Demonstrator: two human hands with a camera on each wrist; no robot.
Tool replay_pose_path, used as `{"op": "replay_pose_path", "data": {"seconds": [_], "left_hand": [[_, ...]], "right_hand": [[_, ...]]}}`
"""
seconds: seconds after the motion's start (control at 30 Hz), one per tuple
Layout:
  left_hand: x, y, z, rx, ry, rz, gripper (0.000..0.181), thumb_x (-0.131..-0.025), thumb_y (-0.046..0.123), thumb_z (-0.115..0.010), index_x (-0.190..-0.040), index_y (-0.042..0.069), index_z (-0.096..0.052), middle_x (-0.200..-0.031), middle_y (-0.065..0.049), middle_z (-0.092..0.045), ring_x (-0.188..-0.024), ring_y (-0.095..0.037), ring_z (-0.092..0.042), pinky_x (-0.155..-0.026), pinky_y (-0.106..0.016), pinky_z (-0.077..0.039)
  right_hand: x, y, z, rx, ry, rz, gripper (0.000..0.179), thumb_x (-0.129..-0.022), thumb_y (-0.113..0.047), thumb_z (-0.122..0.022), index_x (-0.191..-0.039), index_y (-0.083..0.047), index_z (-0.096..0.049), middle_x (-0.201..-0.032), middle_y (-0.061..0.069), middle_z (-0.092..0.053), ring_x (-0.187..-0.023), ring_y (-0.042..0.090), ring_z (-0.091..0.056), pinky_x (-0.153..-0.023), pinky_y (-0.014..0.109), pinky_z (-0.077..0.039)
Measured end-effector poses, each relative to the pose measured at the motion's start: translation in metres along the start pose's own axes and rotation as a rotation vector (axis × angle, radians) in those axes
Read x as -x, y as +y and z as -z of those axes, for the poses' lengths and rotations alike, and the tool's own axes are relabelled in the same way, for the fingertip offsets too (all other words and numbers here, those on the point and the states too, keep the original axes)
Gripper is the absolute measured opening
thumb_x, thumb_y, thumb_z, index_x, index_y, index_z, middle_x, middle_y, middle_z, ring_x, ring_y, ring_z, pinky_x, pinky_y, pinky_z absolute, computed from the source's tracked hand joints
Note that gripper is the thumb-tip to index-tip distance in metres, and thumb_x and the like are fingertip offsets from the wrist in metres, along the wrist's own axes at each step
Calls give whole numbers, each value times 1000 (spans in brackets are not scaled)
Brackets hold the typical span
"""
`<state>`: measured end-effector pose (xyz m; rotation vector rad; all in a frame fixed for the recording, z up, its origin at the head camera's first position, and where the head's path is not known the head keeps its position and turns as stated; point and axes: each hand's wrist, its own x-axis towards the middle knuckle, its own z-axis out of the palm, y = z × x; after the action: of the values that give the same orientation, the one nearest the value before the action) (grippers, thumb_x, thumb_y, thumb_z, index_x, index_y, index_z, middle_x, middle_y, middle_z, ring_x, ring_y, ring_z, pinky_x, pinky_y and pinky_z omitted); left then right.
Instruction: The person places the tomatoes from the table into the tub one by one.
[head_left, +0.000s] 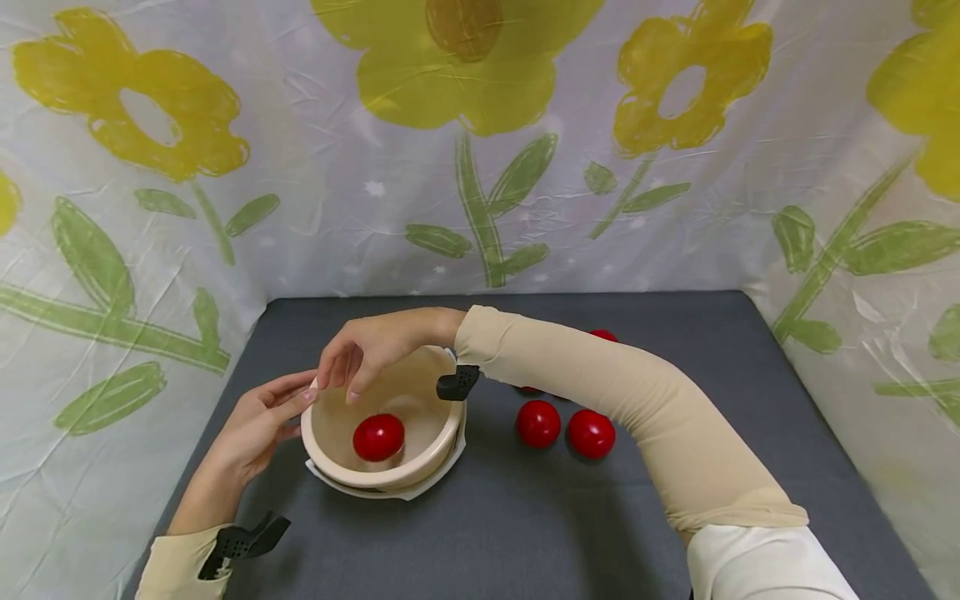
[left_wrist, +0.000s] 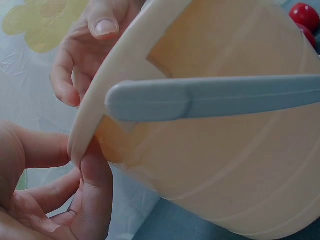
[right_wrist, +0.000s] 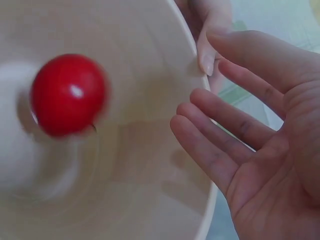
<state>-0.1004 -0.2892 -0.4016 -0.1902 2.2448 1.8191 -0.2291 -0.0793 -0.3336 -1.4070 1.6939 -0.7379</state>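
A cream bucket [head_left: 330, 454] is on the dark table, its mouth tilted toward me. My left hand [head_left: 262, 421] pinches its rim at the left between thumb and fingers, plain in the left wrist view. Its pale blue-grey handle [left_wrist: 210, 97] crosses the outer wall there. Inside lies one shiny red tomato [head_left: 378, 437], blurred in the right wrist view. Above the bucket's far left rim hovers my right hand [head_left: 382, 346], fingers loosely bent and holding nothing. The right wrist view shows its palm [right_wrist: 270, 185] bare, apart from the tomato.
To the right of the bucket are more red tomatoes [head_left: 538, 423], several of them, some partly hidden beneath my right forearm [head_left: 585, 362]. Flower-printed curtains [head_left: 337, 208] stand around the dark grey table [head_left: 480, 533] at the back and sides.
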Motion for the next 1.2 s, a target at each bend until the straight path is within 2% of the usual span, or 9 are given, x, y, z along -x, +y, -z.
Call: {"op": "replay_pose_path", "data": {"seconds": [0.13,0.3,0.57,0.8,1.03,1.2], "left_hand": [[0,1,-1,0,2,-2,54,-98,30,-62,-143,4,-44,-102,27,-66,-94,7,-64,-73,-23,-57],[0,0,-1,23,4,-12,45,-98,27,-62,-138,10,-50,-101,26,-67,-93,6,-64,-72,-23,-57],[0,0,-4,80,11,-17,35,-97,23,-64,-130,14,-57,-99,22,-70,-90,4,-65,-70,-23,-57],[1,-2,-5,119,22,-25,25,-96,20,-65,-121,22,-61,-98,20,-71,-88,3,-66,-69,-23,-58],[2,-2,-6,127,25,-41,24,-96,18,-66,-119,23,-62,-97,19,-71,-88,3,-66,-67,-22,-58],[2,-1,-5,127,27,-35,24,-96,19,-66,-118,24,-62,-97,20,-71,-88,3,-66,-67,-22,-58]], "right_hand": [[0,2,-1,3,-2,-6,40,-87,-12,-74,-125,-7,-64,-126,10,-66,-119,23,-62,-99,18,-48],[3,3,1,4,-1,-5,41,-86,-14,-76,-125,-8,-65,-125,10,-67,-117,23,-63,-99,19,-48],[26,1,14,20,61,16,41,-86,-14,-75,-125,-6,-65,-125,14,-67,-117,27,-63,-101,26,-49],[62,11,29,20,123,14,40,-85,-9,-75,-124,-6,-65,-121,8,-69,-109,19,-66,-101,30,-51],[110,38,37,-26,237,-38,43,-86,-11,-76,-126,-6,-64,-127,15,-65,-116,26,-63,-100,37,-52],[145,55,44,-70,324,-80,46,-87,-8,-75,-129,-1,-60,-130,20,-63,-121,30,-61,-98,38,-54]]}}
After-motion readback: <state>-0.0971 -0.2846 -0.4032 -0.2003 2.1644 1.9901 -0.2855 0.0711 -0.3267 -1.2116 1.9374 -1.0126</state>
